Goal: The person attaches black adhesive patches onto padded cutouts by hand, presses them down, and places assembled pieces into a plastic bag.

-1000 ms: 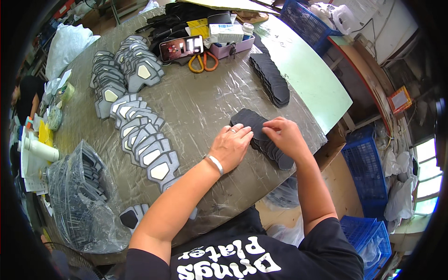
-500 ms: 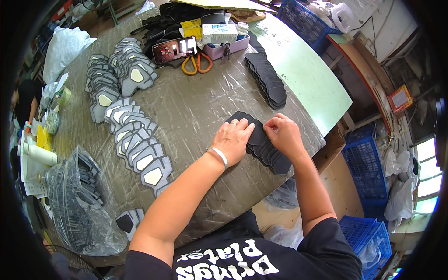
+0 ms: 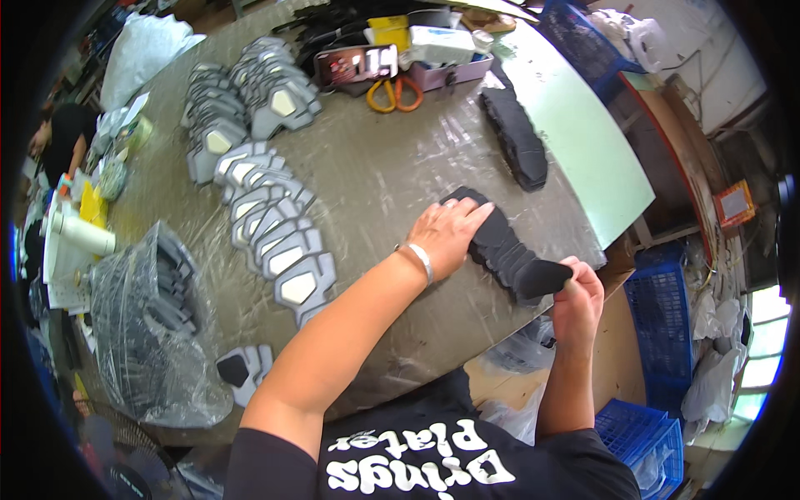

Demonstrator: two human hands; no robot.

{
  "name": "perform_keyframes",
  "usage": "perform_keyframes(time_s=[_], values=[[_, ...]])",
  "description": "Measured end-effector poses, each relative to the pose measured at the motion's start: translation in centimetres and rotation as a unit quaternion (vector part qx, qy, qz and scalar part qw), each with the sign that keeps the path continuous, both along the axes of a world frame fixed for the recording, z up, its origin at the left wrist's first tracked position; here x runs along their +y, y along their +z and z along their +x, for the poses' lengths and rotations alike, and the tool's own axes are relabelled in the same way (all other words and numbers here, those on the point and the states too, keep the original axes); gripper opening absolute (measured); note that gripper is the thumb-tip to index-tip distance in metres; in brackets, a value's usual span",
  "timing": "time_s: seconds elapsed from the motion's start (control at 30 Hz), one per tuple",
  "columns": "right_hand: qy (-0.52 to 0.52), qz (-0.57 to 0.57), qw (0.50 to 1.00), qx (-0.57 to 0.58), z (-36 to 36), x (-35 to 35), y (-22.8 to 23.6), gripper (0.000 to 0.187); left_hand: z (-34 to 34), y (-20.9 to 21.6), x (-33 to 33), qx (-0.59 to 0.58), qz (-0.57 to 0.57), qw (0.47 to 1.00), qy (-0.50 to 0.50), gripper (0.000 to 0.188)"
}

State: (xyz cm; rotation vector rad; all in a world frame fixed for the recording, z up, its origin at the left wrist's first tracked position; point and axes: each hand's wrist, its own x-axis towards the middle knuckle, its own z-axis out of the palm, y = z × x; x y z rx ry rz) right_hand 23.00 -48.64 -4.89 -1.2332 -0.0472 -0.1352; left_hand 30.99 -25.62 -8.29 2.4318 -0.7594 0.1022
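Observation:
In a fanned row on the table's right side lie thin black pads [image 3: 502, 242], overlapping one another. My left hand [image 3: 448, 237], with a silver bracelet at its wrist, rests on the far part of this row with its fingers stretched out. At the near end, my right hand [image 3: 581, 302] pinches the edge of one black pad [image 3: 543, 278] between thumb and fingers. That pad is tilted up over the end of the row. Farther back lies a second row of black pads [image 3: 514, 137], which neither hand touches.
Overlapping grey pieces with cream centres [image 3: 298, 288] run along the table's left. A clear plastic bag [image 3: 150, 333] of dark pieces stands near the left edge. Behind are a phone [image 3: 357, 65], orange-handled scissors [image 3: 395, 95] and a pink box [image 3: 450, 73]. Blue crates [image 3: 658, 308] stand to the right.
My right hand has moved toward me and to the right, lifting a black pad's edge at the near end of the row. My left hand stays on the row. The whole view has shifted slightly.

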Motion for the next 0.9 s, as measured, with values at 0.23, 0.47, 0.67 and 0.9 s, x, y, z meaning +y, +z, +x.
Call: perform_keyframes(time_s=[0.23, 0.47, 0.67, 0.9], values=[[0.099, -0.048, 0.959, 0.262, -2.4, 8.0, -2.2, 0.014, -8.3, 3.2, 8.3, -0.128, -0.201, 0.955, 0.176, 0.032], [0.267, -0.098, 0.914, 0.288, -2.9, 16.9, -2.3, 0.02, -22.9, 0.2, 13.9, -0.041, -0.058, 0.952, 0.298, 0.031], [0.246, -0.146, 0.906, 0.312, -2.9, 19.9, -2.7, 0.02, -24.4, -1.5, 13.6, -0.052, -0.052, 0.944, 0.321, 0.041], [0.2, -0.203, 0.911, 0.297, -3.3, 21.5, -2.4, 0.02, -24.1, -1.9, 13.7, -0.057, -0.077, 0.952, 0.291, 0.044]])
